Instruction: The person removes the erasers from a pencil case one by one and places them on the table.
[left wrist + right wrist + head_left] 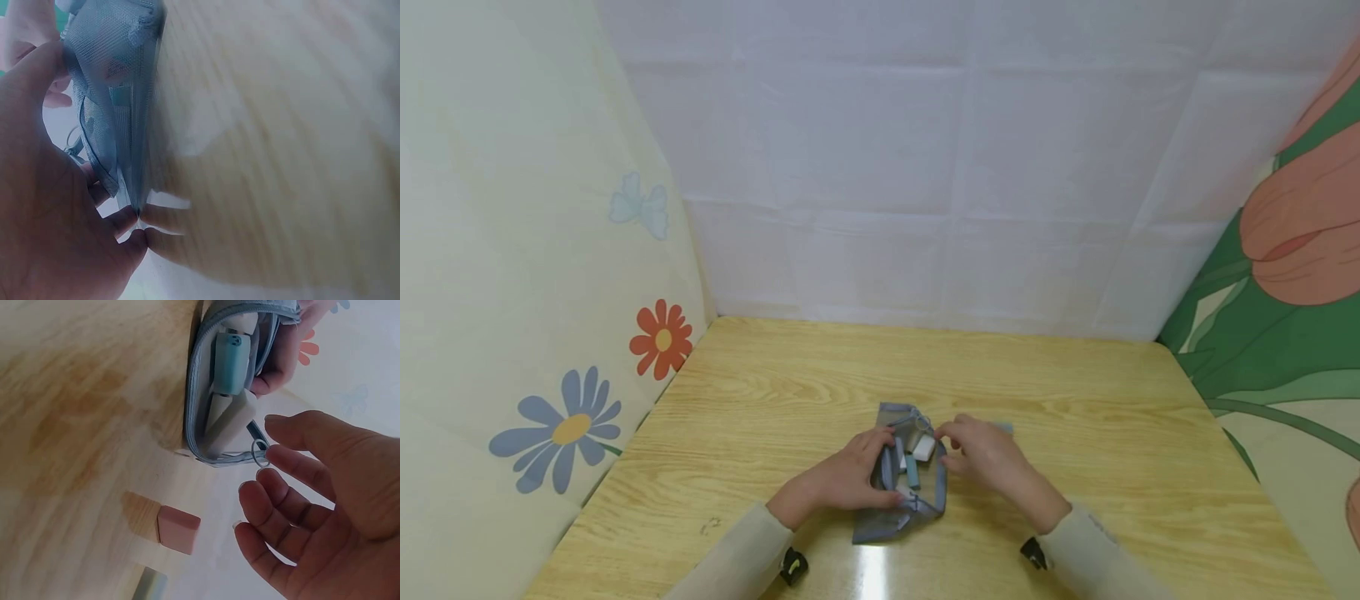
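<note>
A grey-blue mesh zip pouch (942, 487) lies unzipped on the table. Inside are several small eraser-like blocks, among them a white block (924, 448) and a teal block (232, 362) with a small printed mark. My left hand (853, 473) grips the pouch's left side, thumb at the near end and fingers toward the far end. On the other side, my right hand (988, 454) is at the pouch's right edge, fingers loosely bent and thumb apart from them. Its index fingertip meets or nearly meets the zipper-pull ring (260, 453); contact is unclear.
Outside the pouch, a pink block (179, 530) and a greenish block (150, 584) sit on the wooden table (1075, 383). A white cloth (925, 167) hangs behind the table, with flower-print cloths at both sides.
</note>
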`<move>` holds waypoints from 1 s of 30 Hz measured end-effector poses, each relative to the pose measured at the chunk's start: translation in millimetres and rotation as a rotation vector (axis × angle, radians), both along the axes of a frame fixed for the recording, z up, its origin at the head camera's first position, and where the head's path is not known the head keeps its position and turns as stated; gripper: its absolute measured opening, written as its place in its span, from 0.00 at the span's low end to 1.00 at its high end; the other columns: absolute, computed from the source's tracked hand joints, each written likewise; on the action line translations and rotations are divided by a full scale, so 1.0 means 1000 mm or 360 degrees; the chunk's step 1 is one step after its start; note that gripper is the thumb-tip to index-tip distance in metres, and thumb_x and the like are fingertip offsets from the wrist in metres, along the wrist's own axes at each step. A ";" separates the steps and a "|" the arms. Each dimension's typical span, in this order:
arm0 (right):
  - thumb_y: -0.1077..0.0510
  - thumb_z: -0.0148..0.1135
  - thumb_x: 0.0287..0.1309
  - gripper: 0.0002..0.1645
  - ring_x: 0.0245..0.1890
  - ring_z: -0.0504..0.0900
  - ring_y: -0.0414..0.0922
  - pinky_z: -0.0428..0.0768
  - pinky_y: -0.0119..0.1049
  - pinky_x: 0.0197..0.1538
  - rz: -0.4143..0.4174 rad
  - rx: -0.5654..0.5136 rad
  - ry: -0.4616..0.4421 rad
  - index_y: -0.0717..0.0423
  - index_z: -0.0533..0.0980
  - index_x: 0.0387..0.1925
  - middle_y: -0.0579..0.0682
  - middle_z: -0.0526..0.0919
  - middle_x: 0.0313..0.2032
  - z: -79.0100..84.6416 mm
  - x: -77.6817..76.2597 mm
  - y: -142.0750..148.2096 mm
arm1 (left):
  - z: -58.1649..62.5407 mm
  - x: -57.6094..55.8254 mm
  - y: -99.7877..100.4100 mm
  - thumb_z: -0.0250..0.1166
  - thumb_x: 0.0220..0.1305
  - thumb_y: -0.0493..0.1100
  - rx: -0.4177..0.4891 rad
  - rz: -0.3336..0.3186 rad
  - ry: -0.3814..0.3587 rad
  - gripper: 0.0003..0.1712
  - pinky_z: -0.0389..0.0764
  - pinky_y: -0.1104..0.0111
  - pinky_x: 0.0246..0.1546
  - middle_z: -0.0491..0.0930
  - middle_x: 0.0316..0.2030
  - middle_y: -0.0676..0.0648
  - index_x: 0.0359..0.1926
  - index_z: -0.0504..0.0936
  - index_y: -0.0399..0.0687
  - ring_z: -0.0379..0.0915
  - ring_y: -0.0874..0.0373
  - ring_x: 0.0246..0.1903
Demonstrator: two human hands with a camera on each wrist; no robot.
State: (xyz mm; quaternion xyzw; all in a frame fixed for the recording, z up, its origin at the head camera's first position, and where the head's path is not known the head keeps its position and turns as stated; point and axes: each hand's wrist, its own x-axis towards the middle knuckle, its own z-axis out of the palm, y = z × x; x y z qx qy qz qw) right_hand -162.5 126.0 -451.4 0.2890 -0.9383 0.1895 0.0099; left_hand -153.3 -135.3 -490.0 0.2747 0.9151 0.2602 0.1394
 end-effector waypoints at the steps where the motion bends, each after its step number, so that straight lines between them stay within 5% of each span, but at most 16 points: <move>1: 0.56 0.76 0.54 0.19 0.31 0.79 0.41 0.77 0.33 0.29 0.0005 -0.0003 -0.0005 0.51 0.83 0.48 0.47 0.81 0.34 0.000 0.001 -0.001 | 0.000 0.000 0.000 0.67 0.57 0.72 0.0000 -0.0002 0.0003 0.49 0.66 0.48 0.71 0.55 0.76 0.42 0.68 0.61 0.49 0.54 0.45 0.73; 30: 0.48 0.77 0.50 0.23 0.28 0.75 0.38 0.80 0.37 0.39 0.0011 0.0124 0.0243 0.42 0.83 0.49 0.43 0.83 0.37 -0.023 0.000 -0.014 | 0.002 0.001 0.000 0.65 0.57 0.73 -0.0037 -0.0008 0.0047 0.50 0.65 0.49 0.71 0.55 0.76 0.42 0.69 0.61 0.49 0.54 0.44 0.74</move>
